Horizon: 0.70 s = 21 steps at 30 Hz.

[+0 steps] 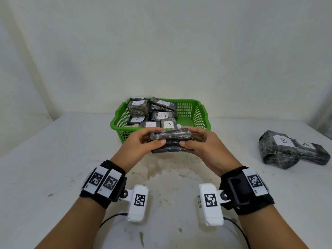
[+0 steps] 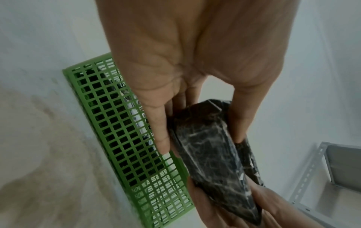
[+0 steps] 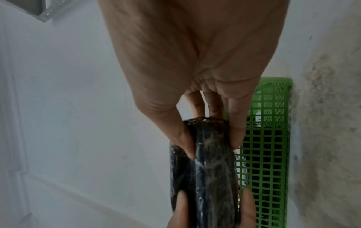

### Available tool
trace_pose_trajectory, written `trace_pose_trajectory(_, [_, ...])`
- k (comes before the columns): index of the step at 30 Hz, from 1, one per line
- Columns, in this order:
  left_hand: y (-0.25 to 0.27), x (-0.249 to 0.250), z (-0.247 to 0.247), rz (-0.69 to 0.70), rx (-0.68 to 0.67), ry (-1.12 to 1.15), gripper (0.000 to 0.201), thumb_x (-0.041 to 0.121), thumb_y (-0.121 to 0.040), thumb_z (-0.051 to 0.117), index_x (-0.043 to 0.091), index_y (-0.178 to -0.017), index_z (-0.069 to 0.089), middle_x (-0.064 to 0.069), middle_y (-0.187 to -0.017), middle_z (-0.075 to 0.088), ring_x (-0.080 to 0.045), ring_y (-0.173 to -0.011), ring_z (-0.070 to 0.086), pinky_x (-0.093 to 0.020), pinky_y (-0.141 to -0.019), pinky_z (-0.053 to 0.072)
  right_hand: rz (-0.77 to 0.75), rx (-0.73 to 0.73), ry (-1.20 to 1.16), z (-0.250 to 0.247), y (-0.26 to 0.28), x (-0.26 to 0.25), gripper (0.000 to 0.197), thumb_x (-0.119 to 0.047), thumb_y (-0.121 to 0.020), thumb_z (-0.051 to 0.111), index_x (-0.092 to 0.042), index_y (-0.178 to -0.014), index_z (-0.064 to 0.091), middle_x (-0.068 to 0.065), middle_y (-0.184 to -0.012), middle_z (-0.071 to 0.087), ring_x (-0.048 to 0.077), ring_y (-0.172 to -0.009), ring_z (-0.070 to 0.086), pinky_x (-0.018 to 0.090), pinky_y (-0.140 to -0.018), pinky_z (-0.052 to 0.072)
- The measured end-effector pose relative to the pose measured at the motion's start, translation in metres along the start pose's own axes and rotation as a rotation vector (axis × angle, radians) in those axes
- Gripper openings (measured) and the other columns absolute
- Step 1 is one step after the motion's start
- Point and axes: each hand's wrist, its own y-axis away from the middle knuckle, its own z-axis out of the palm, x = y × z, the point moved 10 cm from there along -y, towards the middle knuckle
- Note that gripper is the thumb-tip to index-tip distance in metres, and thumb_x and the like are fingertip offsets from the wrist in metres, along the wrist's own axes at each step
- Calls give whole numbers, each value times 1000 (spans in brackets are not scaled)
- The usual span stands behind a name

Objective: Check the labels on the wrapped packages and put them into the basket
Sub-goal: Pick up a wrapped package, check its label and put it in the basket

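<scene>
Both hands hold one dark wrapped package (image 1: pixel 170 141) above the table, just in front of the green basket (image 1: pixel 201 121). My left hand (image 1: pixel 143 142) pinches its left end between thumb and fingers, and my right hand (image 1: pixel 197 143) pinches its right end. No label shows on the held package in any view. The left wrist view has the package (image 2: pixel 213 154) between thumb and fingers beside the basket wall (image 2: pixel 121 138). In the right wrist view the package (image 3: pixel 207 169) is pinched the same way. Several labelled packages (image 1: pixel 162 115), marked A or B, lie in the basket.
Two more wrapped packages lie on the white table at the right: one marked B (image 1: pixel 276 148) and one marked A (image 1: pixel 310 151). The table (image 1: pixel 53 159) is stained near its middle. A grey metal shelf frame (image 2: pixel 312 177) stands off to the side.
</scene>
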Motion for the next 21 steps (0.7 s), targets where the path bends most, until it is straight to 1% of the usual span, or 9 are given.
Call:
trace_pose_trajectory(2, [1,2,3,12,-32,-33,40,19,-73,84,21,-111,73,-9,-113,74,-29,-107,69,-41,-90,56,-20,14,16,-2,1,-3,44,9,-83,77,-6,-124,69,15,-119,75,33,-113,72,39,-95,60])
trace_pose_trajectory(5, [2,9,3,64,-23,-82,39,4,-79,78,12,-117,70,-6,-110,75,-22,-102,71,-25,-80,57,-39,10,9,-1,1,-5,45,5,-83,79,-10,-124,70,8,-117,77,28,-111,73,37,-93,60])
trace_pose_trajectory(7, [3,11,5,61,-40,-68,42,4,-79,77,13,-118,69,-3,-110,75,-16,-101,71,-22,-79,56,-64,23,26,-2,1,-7,47,3,-82,81,-11,-125,70,7,-118,77,25,-110,74,36,-92,61])
trace_pose_trajectory(9, [3,11,7,53,-62,-60,45,4,-76,78,16,-119,68,-2,-112,75,-15,-102,71,-23,-82,56,-89,30,66,-3,2,-10,49,3,-81,82,-13,-126,70,6,-119,77,22,-109,75,36,-94,60])
trace_pose_trajectory(12, [2,15,5,108,-33,-63,48,-8,-73,79,18,-113,70,-3,-110,75,-17,-103,71,-25,-83,57,-103,22,91,-4,3,-12,56,5,-80,82,-16,-130,68,5,-122,76,19,-107,75,37,-97,59])
trace_pose_trajectory(14, [3,20,2,163,-10,-48,51,-14,-71,78,14,-113,69,-5,-113,74,-18,-106,70,-26,-84,58,-82,12,120,-4,3,-9,64,-2,-77,88,-21,-134,65,1,-121,77,16,-108,75,36,-98,57])
trace_pose_trajectory(17, [3,25,1,211,-16,-58,57,-17,-69,78,9,-118,67,-8,-119,71,-20,-113,67,-32,-92,57,21,-79,-10,5,3,0,72,-11,-68,93,-18,-133,62,7,-120,77,22,-111,74,38,-94,61])
trace_pose_trajectory(19, [4,26,4,226,-53,-66,62,-16,-66,80,7,-122,64,-10,-123,68,-23,-117,65,-34,-96,55,58,-110,-110,11,4,1,59,-15,-74,85,-10,-129,64,12,-120,77,27,-109,74,38,-88,64])
trace_pose_trajectory(21, [5,22,10,189,-111,-68,70,-6,-64,86,11,-128,61,-8,-128,65,-22,-119,64,-35,-97,54,36,-66,-94,9,3,-1,41,-12,-86,77,-5,-125,67,14,-119,77,27,-107,75,37,-83,65])
